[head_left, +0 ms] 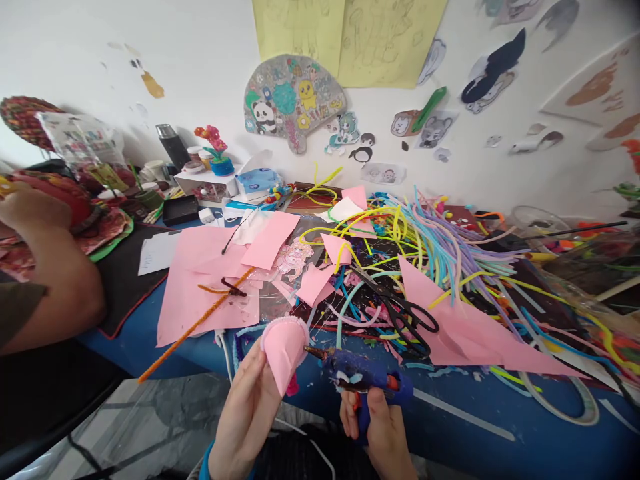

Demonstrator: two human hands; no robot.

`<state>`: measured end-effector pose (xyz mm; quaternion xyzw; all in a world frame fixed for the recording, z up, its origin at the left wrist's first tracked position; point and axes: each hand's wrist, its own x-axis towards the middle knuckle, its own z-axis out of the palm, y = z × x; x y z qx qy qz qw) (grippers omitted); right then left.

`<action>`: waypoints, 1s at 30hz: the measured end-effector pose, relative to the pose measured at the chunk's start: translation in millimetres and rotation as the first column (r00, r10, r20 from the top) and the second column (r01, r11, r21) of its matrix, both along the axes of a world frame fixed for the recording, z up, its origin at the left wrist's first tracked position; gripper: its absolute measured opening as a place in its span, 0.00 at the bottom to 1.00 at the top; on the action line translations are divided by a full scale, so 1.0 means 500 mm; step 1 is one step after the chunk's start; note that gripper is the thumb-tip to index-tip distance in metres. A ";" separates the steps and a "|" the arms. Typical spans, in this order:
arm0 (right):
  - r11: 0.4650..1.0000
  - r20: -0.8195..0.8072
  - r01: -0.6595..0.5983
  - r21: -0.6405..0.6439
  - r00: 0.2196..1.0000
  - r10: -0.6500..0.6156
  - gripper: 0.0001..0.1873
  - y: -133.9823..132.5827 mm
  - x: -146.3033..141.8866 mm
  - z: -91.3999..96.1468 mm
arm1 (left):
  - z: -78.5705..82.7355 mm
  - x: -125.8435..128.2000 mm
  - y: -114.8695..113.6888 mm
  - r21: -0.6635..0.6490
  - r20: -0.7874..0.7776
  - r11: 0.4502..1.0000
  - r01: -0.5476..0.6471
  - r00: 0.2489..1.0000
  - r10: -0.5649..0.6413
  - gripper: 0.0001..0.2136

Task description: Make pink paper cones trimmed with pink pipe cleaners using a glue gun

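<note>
My left hand (245, 407) is closed around a pink paper cone (283, 357), tilted with its point downward. A fuzzy pale pink pipe cleaner (287, 321) runs along the cone's wide rim. In my right hand (377, 423) is a blue hot glue gun (370, 377), gripped by its handle. The gun's nozzle points left and is at the cone's right edge; whether it touches I cannot tell. Black-handled scissors (407, 320) lie just beyond the gun on the table.
Pink paper sheets (200, 273) and a large bundle of pastel pipe cleaners (445, 233) cover the blue table (465, 433). A glue stick (465, 413) lies near the front edge. An orange pipe-cleaner stem (190, 330) juts over the edge. Another person's arm (55, 267) is at left.
</note>
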<state>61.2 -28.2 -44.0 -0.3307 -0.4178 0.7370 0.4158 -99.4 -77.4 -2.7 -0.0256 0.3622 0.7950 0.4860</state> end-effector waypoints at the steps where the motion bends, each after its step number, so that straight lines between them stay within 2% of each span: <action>1: 1.000 0.001 -0.001 0.003 1.000 0.001 0.31 0.000 0.000 0.002 | 0.001 0.001 0.000 0.001 -0.025 1.000 -0.012 1.000 0.012 0.09; 5: 1.000 0.010 -0.002 0.028 1.000 0.001 0.31 -0.001 -0.001 -0.002 | 0.010 0.003 0.005 0.021 -0.081 0.999 -0.047 0.996 0.048 0.10; 12: 1.000 -0.020 0.030 0.005 0.999 -0.030 0.30 -0.011 -0.003 -0.019 | 0.027 0.007 0.008 0.025 -0.056 0.999 -0.026 0.998 0.028 0.14; 23: 0.999 -0.042 0.007 -0.031 0.999 -0.009 0.30 -0.021 0.000 -0.045 | 0.043 0.021 0.015 0.063 -0.047 0.997 -0.041 0.998 0.044 0.02; 30: 1.000 -0.013 0.018 -0.021 1.000 -0.018 0.30 -0.023 -0.002 -0.043 | 0.047 0.033 0.018 0.111 -0.100 0.994 -0.021 0.995 0.032 0.02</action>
